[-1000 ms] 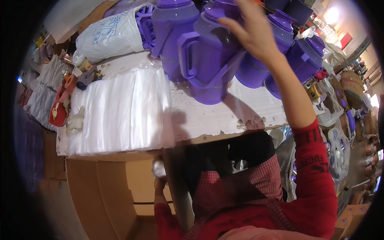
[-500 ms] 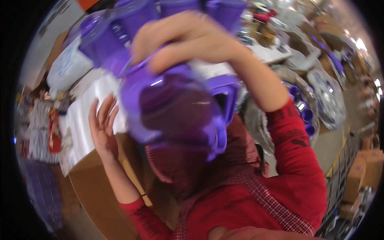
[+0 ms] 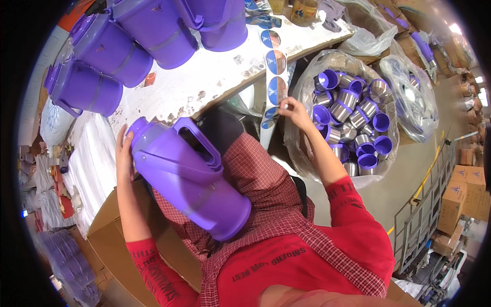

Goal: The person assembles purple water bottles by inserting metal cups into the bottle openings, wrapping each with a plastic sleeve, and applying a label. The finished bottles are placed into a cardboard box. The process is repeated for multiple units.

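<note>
Jug (image 3: 192, 181) centre frame, lying on lap, left hand (image 3: 123, 156) flat against lid end, fingers spread. Right hand (image 3: 292, 108) pinches sticker strip (image 3: 275, 77), upper centre. Peel one cleanly; keep jug braced.

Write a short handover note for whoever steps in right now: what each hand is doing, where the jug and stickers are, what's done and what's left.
Left hand: flat against the lid end of the purple jug, which lies tilted across the lap.
Right hand: fingertips pinching a round sticker on the sticker strip hanging off the table edge.
Done: jug brought down to the lap; more purple jugs stand on the table.
Left: no sticker visible on this jug yet.
</note>
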Available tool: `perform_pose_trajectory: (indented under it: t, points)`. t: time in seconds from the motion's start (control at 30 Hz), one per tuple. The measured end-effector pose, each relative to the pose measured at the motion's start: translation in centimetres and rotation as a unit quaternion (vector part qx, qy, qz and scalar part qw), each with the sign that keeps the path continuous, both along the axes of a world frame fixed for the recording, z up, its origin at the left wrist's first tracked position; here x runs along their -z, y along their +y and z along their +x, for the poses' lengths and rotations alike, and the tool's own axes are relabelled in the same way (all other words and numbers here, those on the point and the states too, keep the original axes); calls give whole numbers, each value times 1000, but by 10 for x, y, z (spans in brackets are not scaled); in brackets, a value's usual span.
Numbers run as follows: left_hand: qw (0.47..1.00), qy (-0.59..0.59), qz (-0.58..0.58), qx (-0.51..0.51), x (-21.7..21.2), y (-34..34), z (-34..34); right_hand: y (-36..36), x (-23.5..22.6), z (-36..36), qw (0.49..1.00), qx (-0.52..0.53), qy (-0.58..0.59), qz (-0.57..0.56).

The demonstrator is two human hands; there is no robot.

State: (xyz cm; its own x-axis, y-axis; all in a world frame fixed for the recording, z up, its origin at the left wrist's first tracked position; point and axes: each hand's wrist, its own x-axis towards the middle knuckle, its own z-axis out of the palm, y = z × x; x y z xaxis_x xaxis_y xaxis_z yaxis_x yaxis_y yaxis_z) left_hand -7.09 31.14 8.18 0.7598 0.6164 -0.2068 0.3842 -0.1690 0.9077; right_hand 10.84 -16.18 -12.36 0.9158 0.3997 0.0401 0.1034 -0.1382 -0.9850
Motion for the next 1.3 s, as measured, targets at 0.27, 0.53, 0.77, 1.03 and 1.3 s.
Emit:
perform_pose_trajectory:
  t: [0.27,0.53,0.77,1.03,1.3]
  points:
    - [907,-23,99,408,-49,-218,51,17,-175,-77,960,88,118,238]
    - [889,-134,13,438,24,-273,71,-2,-203,-101,890,171,-383,-181]
    - [884,-217,89,403,29,-292,64,9,-174,-104,887,169,-415,-107]
    - [845,-344,220,346,-26,-228,-29,11,-202,-224,902,-8,-362,-235]
    - [924,-298,-216,107,36,-176,-198,73,-226,-242,896,-258,317,176]
